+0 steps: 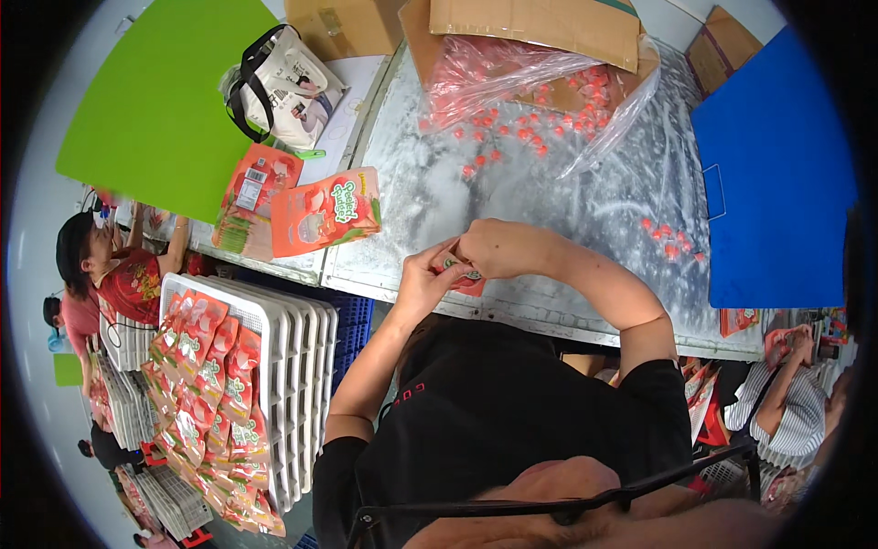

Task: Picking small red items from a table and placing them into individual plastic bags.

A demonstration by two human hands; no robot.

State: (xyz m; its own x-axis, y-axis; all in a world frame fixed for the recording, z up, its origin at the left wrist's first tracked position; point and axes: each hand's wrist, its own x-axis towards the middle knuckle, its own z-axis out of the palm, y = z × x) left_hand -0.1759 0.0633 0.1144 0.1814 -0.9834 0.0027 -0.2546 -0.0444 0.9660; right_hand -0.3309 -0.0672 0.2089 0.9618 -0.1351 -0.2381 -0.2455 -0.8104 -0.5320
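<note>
Your left hand [421, 285] pinches a small red pouch [472, 287] at the near edge of the table [430, 197]; your right hand [490, 249] bends over it, its fingertips too hidden to tell their grip. Beyond lie larger packets [311, 224], then red candies [541, 150] before an open carton [540, 32].

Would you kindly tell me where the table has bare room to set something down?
On the table, one bare patch lies between the scattered sweets, the small sweet pile and the right forearm; a smaller one between the red pouches and the left hand. The back is crowded by the carton and plastic bag.
</note>
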